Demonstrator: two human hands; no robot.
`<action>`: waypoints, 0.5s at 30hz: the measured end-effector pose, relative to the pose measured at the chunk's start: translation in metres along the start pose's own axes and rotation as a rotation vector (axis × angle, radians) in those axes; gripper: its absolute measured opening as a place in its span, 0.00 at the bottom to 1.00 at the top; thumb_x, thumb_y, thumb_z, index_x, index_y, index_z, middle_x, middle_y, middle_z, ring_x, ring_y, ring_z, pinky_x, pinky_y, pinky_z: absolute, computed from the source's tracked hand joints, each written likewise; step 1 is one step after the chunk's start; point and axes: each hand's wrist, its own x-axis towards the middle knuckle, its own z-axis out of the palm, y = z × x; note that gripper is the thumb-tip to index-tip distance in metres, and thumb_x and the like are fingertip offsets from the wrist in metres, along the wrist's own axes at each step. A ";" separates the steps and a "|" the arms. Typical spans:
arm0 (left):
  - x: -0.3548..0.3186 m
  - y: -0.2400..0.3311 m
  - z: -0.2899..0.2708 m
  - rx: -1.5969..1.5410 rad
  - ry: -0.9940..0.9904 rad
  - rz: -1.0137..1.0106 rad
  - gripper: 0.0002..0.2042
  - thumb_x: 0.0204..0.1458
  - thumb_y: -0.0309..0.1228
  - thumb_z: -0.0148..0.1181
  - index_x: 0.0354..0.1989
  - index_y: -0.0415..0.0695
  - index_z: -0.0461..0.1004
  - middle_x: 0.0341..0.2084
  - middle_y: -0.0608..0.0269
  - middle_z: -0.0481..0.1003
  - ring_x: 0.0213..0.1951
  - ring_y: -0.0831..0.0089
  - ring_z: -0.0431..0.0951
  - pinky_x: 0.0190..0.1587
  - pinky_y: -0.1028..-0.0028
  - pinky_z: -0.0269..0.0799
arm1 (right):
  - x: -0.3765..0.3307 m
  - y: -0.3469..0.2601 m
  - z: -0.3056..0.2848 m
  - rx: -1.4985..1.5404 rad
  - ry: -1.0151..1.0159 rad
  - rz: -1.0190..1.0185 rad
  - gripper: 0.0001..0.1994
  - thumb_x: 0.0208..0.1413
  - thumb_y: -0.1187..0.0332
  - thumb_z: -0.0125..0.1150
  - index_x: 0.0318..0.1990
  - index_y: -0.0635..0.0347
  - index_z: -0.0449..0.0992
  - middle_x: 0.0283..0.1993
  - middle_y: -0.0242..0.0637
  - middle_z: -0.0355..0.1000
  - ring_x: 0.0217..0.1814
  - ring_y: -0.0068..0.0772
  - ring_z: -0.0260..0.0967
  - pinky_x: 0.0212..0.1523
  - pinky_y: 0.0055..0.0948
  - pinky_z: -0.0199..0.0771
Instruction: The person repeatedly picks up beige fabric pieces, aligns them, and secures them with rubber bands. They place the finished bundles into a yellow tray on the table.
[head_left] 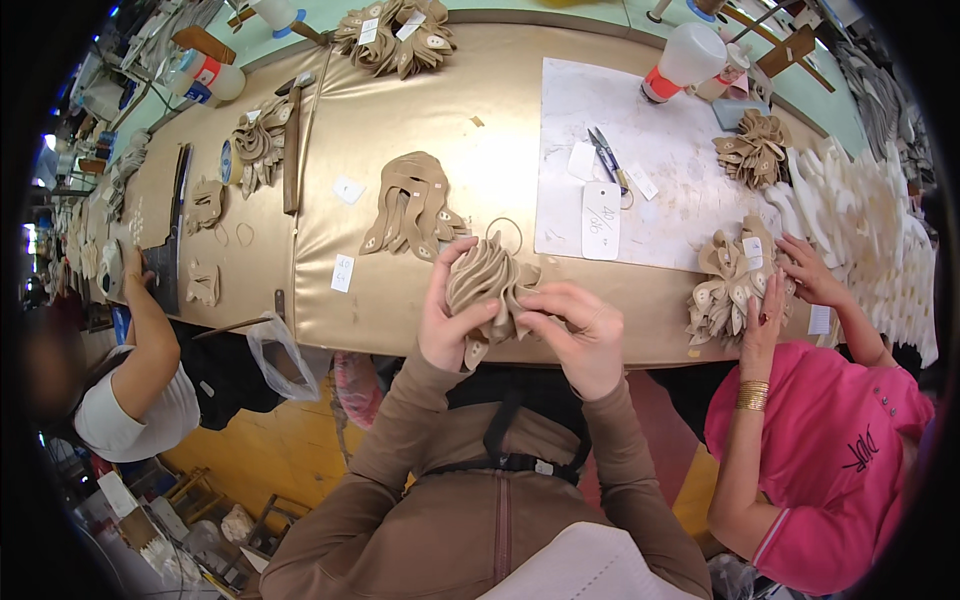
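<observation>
Left hand [445, 322] half-curled, gripping 1 tan layered bundle [487, 283]; right hand [585, 328] nearly closed, pinching its right edge.

matt, suede-like tan pieces [482, 279]; glossy, smooth gold tabletop [400, 112].

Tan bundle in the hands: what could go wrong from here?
1. The tan bundle is fanned into loose folds between the left hand and right hand; if either grip eases, pieces might slip out.
2. One end piece hangs below the rest, so it could snag or end up out of line.
3. A similar tan stack lies close by on the table; a dropped piece could get mixed in.
</observation>
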 end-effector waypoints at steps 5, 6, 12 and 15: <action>0.001 0.014 -0.020 -0.209 0.040 -0.063 0.37 0.47 0.18 0.61 0.67 0.42 0.53 0.53 0.57 0.69 0.43 0.69 0.74 0.48 0.71 0.74 | 0.000 -0.015 -0.016 -0.071 -0.038 -0.067 0.11 0.48 0.85 0.65 0.40 0.68 0.81 0.39 0.42 0.78 0.39 0.29 0.76 0.41 0.25 0.76; 0.000 0.018 -0.024 -0.172 0.052 -0.050 0.37 0.46 0.18 0.61 0.68 0.42 0.53 0.53 0.57 0.69 0.42 0.69 0.74 0.48 0.71 0.74 | -0.003 -0.020 -0.020 -0.101 -0.105 -0.066 0.11 0.48 0.85 0.65 0.40 0.68 0.81 0.39 0.42 0.78 0.39 0.30 0.76 0.41 0.25 0.76; -0.009 0.046 -0.039 -0.108 0.110 -0.021 0.40 0.45 0.23 0.59 0.70 0.38 0.50 0.54 0.52 0.67 0.42 0.68 0.73 0.49 0.67 0.75 | -0.020 -0.034 -0.045 -0.076 -0.304 0.040 0.10 0.50 0.83 0.62 0.41 0.69 0.80 0.38 0.40 0.79 0.39 0.26 0.76 0.41 0.24 0.75; -0.010 0.052 -0.038 -0.025 0.098 -0.018 0.39 0.46 0.22 0.56 0.70 0.38 0.48 0.55 0.50 0.67 0.45 0.63 0.75 0.49 0.63 0.77 | -0.011 -0.011 -0.055 0.067 -0.269 0.410 0.10 0.55 0.80 0.59 0.45 0.69 0.79 0.36 0.31 0.77 0.37 0.17 0.71 0.39 0.20 0.72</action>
